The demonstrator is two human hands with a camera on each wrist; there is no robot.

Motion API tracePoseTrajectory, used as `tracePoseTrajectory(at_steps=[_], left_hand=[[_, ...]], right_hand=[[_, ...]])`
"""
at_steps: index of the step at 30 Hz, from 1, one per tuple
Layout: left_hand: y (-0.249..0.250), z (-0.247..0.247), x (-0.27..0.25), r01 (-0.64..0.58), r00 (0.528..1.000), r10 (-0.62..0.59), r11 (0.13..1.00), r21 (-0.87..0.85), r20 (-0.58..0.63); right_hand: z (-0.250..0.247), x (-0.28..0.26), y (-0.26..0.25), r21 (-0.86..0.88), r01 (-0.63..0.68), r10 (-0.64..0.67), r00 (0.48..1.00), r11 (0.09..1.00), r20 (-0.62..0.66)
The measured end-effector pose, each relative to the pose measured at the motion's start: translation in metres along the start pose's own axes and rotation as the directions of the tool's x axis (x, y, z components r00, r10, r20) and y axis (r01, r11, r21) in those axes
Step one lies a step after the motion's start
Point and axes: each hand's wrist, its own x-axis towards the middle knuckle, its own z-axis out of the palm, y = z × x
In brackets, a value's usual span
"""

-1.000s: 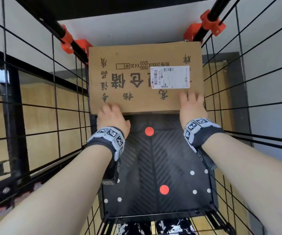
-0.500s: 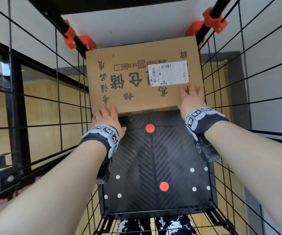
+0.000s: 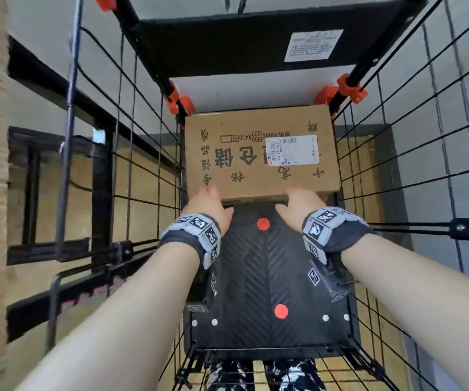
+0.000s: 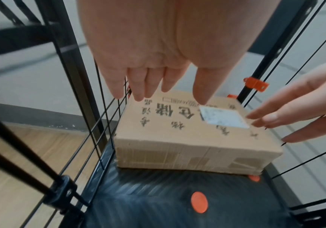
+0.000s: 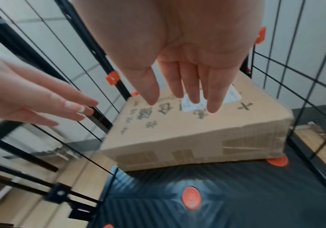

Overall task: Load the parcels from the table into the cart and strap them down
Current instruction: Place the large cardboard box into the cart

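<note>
Head view is showing a brown cardboard parcel lying flat on the black ribbed floor of a wire cart, at the far end between its mesh sides. A white label is sitting on the parcel's top, toward the right. The left hand and right hand are reaching toward its near edge, fingers straight and loosely spread, gripping nothing; wrist views are showing both hands hovering apart from the box
</note>
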Motion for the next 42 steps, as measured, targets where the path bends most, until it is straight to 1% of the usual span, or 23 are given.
tracePoseTrajectory(at_steps=[2,5,10,14,18,23,26,28,30,32,34,35,39,42], left_hand=[[0.003,-0.019,-0.019,-0.023,0.998,0.021,0.999,-0.035,-0.057],[0.005,-0.050,-0.051,-0.056,0.992,0.052,0.998,-0.028,-0.115],[0.005,-0.093,-0.113,-0.061,0.989,0.059,0.998,-0.011,-0.138],[0.007,-0.124,-0.168,-0.104,0.978,0.092,0.993,-0.053,-0.186],[0.001,-0.156,-0.220,-0.144,0.965,0.107,0.979,-0.146,-0.238],[-0.024,-0.188,-0.284,-0.138,0.924,0.042,0.964,-0.228,-0.381],[-0.049,-0.197,-0.309,-0.122,0.887,0.000,0.965,-0.233,-0.461],[-0.072,-0.198,-0.322,-0.115,0.861,-0.026,0.963,-0.243,-0.509],[-0.100,-0.196,-0.331,-0.084,0.852,-0.070,0.960,-0.268,-0.519],[-0.130,-0.193,-0.337,-0.015,0.861,-0.120,0.965,-0.260,-0.494],[-0.164,-0.192,-0.338,0.068,0.863,-0.172,0.971,-0.229,-0.475],[-0.181,-0.193,-0.338,0.095,0.865,-0.194,0.969,-0.229,-0.462],[-0.239,-0.201,-0.337,0.146,0.877,-0.223,0.968,-0.205,-0.426],[-0.269,-0.205,-0.330,0.172,0.887,-0.244,0.962,-0.211,-0.391]], right_hand=[[-0.013,-0.020,-0.018,0.007,0.018,-0.018,1.000,1.000,-0.013],[-0.037,-0.052,-0.039,0.002,0.018,-0.018,0.998,1.000,-0.057],[-0.077,-0.115,-0.063,-0.002,0.041,-0.041,0.993,0.999,-0.111],[-0.105,-0.170,-0.088,0.011,0.075,-0.072,0.985,0.997,-0.156],[-0.129,-0.218,-0.114,-0.013,0.169,-0.167,0.962,0.986,-0.215],[-0.142,-0.270,-0.144,0.014,0.311,-0.301,0.930,0.950,-0.212],[-0.138,-0.294,-0.166,0.018,0.393,-0.381,0.900,0.919,-0.212],[-0.127,-0.305,-0.181,0.057,0.417,-0.399,0.896,0.907,-0.197],[-0.110,-0.308,-0.198,0.140,0.414,-0.390,0.905,0.899,-0.172],[-0.089,-0.309,-0.217,0.281,0.383,-0.362,0.924,0.880,-0.125],[-0.068,-0.308,-0.241,0.466,0.291,-0.298,0.953,0.835,-0.061],[-0.059,-0.306,-0.253,0.532,0.248,-0.265,0.963,0.809,-0.046],[-0.036,-0.296,-0.291,0.654,0.149,-0.156,0.987,0.742,-0.049],[-0.022,-0.288,-0.303,0.726,0.052,-0.088,0.996,0.685,0.012]])
